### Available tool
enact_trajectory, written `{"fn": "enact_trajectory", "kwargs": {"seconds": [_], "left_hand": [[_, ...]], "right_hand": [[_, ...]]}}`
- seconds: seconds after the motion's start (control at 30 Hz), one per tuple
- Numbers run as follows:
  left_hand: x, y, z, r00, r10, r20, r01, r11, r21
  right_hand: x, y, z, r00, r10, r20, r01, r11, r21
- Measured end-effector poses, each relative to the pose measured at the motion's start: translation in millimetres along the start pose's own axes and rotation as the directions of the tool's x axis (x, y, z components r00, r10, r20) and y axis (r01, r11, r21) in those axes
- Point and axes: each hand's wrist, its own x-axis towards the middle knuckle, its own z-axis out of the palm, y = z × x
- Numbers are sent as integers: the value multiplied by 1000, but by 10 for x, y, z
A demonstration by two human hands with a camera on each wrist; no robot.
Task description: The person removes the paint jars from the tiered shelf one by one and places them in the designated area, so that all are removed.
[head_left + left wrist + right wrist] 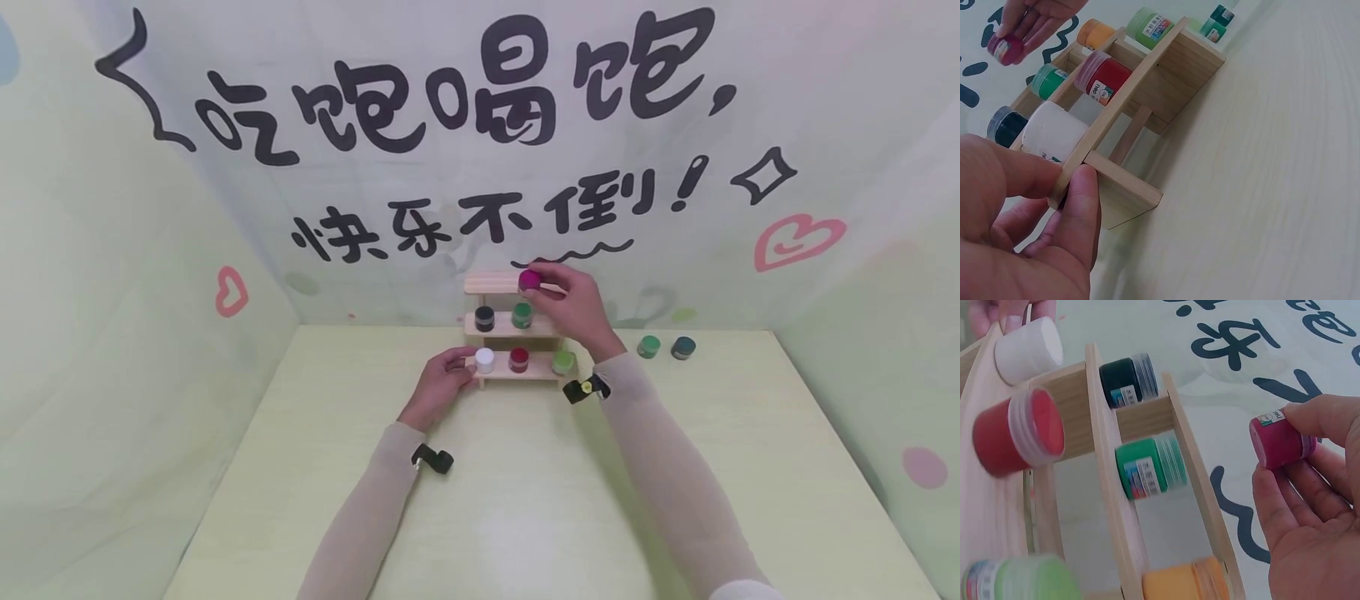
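A small three-tier wooden rack [491, 285] stands against the back wall. My left hand [442, 383] pinches the left end of its bottom shelf, thumb and fingers round the board. In my right hand [573, 304] is a magenta paint jar [1279, 440], gripped between thumb and fingers at the top shelf's right part. White [484, 360], red [518, 360] and light green paint jars [562, 362] line the bottom shelf. The middle shelf bears a dark jar [484, 318], a green jar [522, 314] and an orange jar [1185, 581], which my right hand hides in the head view.
To the right of the rack, a green jar [648, 347] and a dark teal jar [683, 347] stand on the pale table [525, 500]. A cloth backdrop [420, 183] with black lettering rises directly behind, and cloth walls flank both sides.
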Motion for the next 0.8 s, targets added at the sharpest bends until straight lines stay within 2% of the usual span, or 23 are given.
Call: {"fn": "enact_trajectory", "kwargs": {"seconds": [0.2,0.5,0.8], "left_hand": [[12,15,-23,1000,-4,-4,4,1000,16],[15,-12,0,1000,-15,9,15,1000,-3],[-4,-11,-14,1000,-29,11,29,1000,8]], "right_hand": [[-114,31,-179,999,-23,-26,23,1000,14],[-328,74,-447,997,23,-67,-23,1000,3],[-483,219,-665,993,54,-104,-57,998,-23]]}}
